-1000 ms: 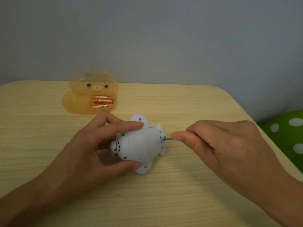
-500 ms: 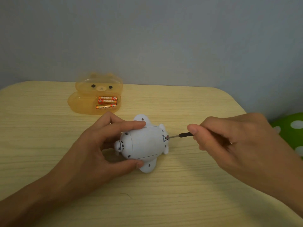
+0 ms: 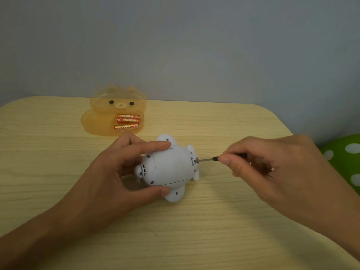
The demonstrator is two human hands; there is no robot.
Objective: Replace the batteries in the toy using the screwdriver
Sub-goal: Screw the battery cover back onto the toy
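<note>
A white plastic toy (image 3: 171,166) lies belly-up on the wooden table (image 3: 194,230), near the middle. My left hand (image 3: 109,178) grips it from the left, with fingers on its far side and thumb on its near side. My right hand (image 3: 272,172) pinches a small black-handled screwdriver (image 3: 208,159), most of the handle hidden in the fingers. Its metal tip sits in the small latch at the toy's right end. Three orange batteries (image 3: 127,121) lie in an open yellow bear-shaped case (image 3: 97,121) behind the toy.
The table's right edge curves away near my right hand. A green object with white dots (image 3: 344,156) sits beyond that edge. A grey wall rises behind the table.
My right hand has slid back along the screwdriver, so more of the shaft shows. The tip stays at the toy's right end. My left hand keeps its grip.
</note>
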